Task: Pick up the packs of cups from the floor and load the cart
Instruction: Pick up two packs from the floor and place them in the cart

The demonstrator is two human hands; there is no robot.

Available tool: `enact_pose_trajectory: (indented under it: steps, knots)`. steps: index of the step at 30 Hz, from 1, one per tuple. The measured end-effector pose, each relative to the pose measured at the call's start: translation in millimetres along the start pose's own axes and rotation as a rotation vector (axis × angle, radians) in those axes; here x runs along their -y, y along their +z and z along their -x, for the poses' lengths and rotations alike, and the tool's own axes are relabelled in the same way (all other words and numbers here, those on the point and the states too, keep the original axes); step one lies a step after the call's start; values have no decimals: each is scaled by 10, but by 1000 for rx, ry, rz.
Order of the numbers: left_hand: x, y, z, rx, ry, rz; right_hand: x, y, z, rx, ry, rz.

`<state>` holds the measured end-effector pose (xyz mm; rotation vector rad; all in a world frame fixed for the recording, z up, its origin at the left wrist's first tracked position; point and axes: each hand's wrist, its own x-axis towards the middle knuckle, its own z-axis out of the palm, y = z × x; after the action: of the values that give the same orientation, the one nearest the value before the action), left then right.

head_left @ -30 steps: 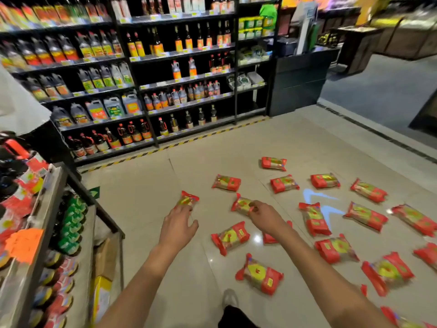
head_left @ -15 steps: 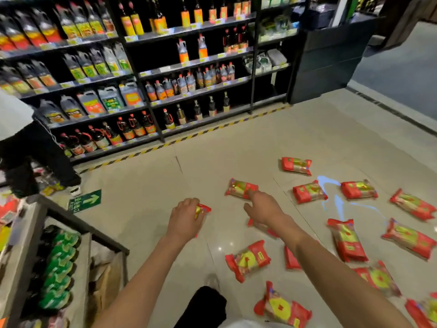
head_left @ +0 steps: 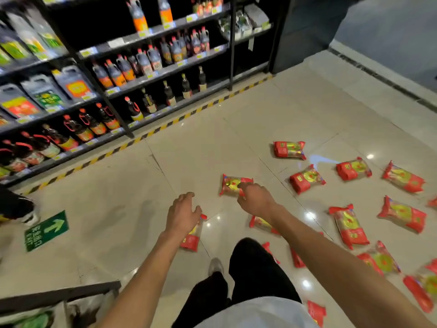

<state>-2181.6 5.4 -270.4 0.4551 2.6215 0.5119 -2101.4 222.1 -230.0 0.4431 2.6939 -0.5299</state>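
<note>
Your right hand is reaching onto the red pack of cups at frame centre, fingers curling but grip unclear, while your left hand hovers spread over another pack below—clamp each mid-body first.

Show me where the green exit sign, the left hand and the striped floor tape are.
green exit sign (head_left: 46, 230): head view, middle of sign.
left hand (head_left: 182, 215): head view, back of hand.
striped floor tape (head_left: 151, 133): head view, middle stretch.

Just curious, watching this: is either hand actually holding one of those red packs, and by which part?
Left hand is over a pack; no grip shows. Right hand touches another pack's near edge; hold unclear.
</note>
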Motion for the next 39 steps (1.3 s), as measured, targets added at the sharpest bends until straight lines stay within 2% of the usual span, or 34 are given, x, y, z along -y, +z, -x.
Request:
enact_pose_trajectory:
  steps: [7, 12, 16, 21, 26, 28, 32, 36, 39]
  knots:
    - [504, 327, -958, 120, -159, 63, -156, 468, -1278, 207, 89, -40]
    - [1004, 923, -1599, 245, -304, 133, -388, 1052, -2321, 342, 78, 2]
    - [1232, 1524, -2242, 276, -422, 203, -604, 1623, -3047, 453, 73, -11]
    - [1508, 2299, -3096, 218, -585, 276, -922, 2327, -3885, 462, 59, -103]
    - [2192, 3421, -3575, 318, -701, 243, -1371, 3282, -4568, 504, 48, -43]
    - [2429, 3786, -3750, 287, -743, 340, -1549, 3677, -4834, 500, 27, -14]
    - [3040, 4383, -4054, 246, -773, 417, -1976, 4389, -5418, 428, 32, 11]
    - [3562, 4821, -4230, 328, -831, 335, -2353, 4768, -5936, 342, 75, 82]
    - [3815, 5122, -4369, 288, -866, 273, -2576, 5014, -6152, 284, 104, 106]
